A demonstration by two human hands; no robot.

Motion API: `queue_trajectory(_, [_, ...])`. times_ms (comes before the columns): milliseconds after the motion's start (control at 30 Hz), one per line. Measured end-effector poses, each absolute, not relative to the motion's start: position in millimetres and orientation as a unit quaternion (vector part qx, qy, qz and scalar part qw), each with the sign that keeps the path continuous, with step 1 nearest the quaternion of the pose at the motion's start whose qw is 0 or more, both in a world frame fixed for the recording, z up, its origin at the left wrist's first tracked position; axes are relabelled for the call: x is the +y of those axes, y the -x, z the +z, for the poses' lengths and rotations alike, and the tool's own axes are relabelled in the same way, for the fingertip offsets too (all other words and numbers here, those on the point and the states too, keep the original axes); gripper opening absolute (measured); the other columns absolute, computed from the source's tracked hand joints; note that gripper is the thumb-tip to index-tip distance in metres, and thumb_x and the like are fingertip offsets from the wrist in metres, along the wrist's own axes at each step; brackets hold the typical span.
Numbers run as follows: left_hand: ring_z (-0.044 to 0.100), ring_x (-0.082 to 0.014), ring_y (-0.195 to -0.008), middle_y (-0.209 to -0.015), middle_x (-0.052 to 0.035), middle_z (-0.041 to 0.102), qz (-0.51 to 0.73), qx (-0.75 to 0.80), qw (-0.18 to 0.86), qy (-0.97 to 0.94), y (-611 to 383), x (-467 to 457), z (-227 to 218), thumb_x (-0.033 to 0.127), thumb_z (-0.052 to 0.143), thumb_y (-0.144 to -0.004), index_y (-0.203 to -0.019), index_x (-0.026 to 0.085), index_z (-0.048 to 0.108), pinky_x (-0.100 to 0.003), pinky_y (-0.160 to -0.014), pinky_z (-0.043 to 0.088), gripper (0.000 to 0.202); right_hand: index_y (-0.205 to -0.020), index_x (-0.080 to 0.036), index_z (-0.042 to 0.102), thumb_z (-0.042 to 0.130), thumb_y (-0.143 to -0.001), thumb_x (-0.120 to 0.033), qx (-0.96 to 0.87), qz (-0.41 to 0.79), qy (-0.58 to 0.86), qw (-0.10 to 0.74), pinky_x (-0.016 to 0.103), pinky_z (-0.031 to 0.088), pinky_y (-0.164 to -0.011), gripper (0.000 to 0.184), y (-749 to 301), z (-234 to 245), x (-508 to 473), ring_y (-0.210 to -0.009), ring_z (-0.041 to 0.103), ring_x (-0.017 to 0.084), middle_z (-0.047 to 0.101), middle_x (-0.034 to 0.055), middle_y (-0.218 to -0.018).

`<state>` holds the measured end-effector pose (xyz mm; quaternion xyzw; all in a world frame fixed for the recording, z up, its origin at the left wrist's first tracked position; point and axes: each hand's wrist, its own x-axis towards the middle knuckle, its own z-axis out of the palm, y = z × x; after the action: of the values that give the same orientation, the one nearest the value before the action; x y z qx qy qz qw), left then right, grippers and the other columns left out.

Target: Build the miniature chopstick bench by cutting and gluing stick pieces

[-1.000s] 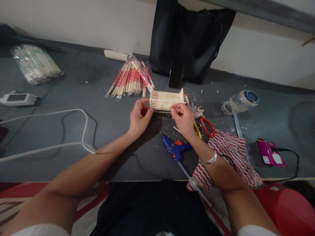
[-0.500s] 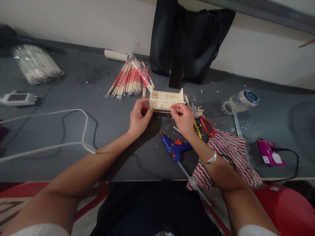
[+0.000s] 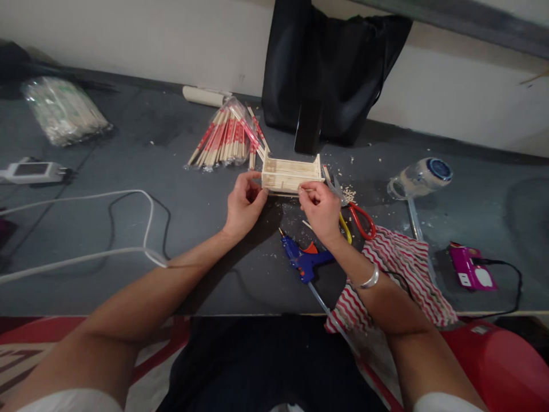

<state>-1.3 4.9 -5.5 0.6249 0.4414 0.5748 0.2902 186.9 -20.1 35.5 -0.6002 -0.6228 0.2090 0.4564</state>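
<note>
Head view: a dark grey tabletop (image 3: 193,209) runs across the scene against a pale wall (image 3: 128,40), with a ledge (image 3: 476,26) jutting out at the far right. Near its middle sits a small stick frame (image 3: 289,169); whether it touches the surface is unclear. The left hand (image 3: 244,206) grasps its left end between thumb and fingers, and the right hand (image 3: 321,209) pinches its near edge toward the right corner. Pale crumbs (image 3: 348,195) litter the surface to the right. A black bag (image 3: 334,63) leans on the wall at the far side, a phone (image 3: 307,129) propped against it. Wrapped chopsticks (image 3: 225,137) lie far left of the frame, a blue glue gun (image 3: 302,260) on the near side, and a striped cloth (image 3: 397,257) near right, partly over the near edge. Below that, at the near right, is something red (image 3: 493,360).
</note>
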Motion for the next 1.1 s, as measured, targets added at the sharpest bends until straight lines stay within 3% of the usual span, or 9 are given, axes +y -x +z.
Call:
queue_trajectory(333, [0.052, -0.0088, -0.057, -0.070, 0.0068, 0.056, 0.573, 0.439, 0.295, -0.626, 2.0, 4.8, -5.2, 0.014, 0.069, -0.087, -0.112, 0.026, 0.058, -0.021, -0.054, 0.045, 0.030, -0.100, -0.024, 0.068, 0.060, -0.091, -0.028, -0.636, 0.201, 0.602, 0.438, 0.033, 0.053, -0.066, 0.013, -188.9, 37.4, -22.4, -0.058, 0.064, 0.016, 0.059, -0.0072, -0.057])
queue_trajectory(700, [0.051, -0.0083, -0.056, -0.069, 0.0076, 0.056, 0.572, 0.446, 0.285, -0.627, 0.8, 4.6, -4.4, 0.013, 0.067, -0.086, -0.111, 0.025, 0.057, -0.020, -0.054, 0.044, 0.030, -0.095, -0.023, 0.070, 0.065, -0.090, -0.029, -0.623, 0.222, 0.597, 0.454, 0.033, 0.056, -0.070, 0.010, -187.0, 33.1, -17.0, -0.063, 0.069, 0.016, 0.070, -0.0032, -0.068])
queue_trajectory(1100, [0.052, -0.0087, -0.056, -0.069, 0.0078, 0.055, 0.566, 0.449, 0.284, -0.630, 1.7, 4.3, -4.7, 0.013, 0.069, -0.086, -0.113, 0.026, 0.056, -0.021, -0.055, 0.045, 0.032, -0.091, -0.024, 0.069, 0.064, -0.089, -0.027, -0.628, 0.224, 0.592, 0.452, 0.031, 0.056, -0.071, 0.006, -187.3, 30.7, -14.9, -0.068, 0.071, 0.016, 0.073, -0.0018, -0.073])
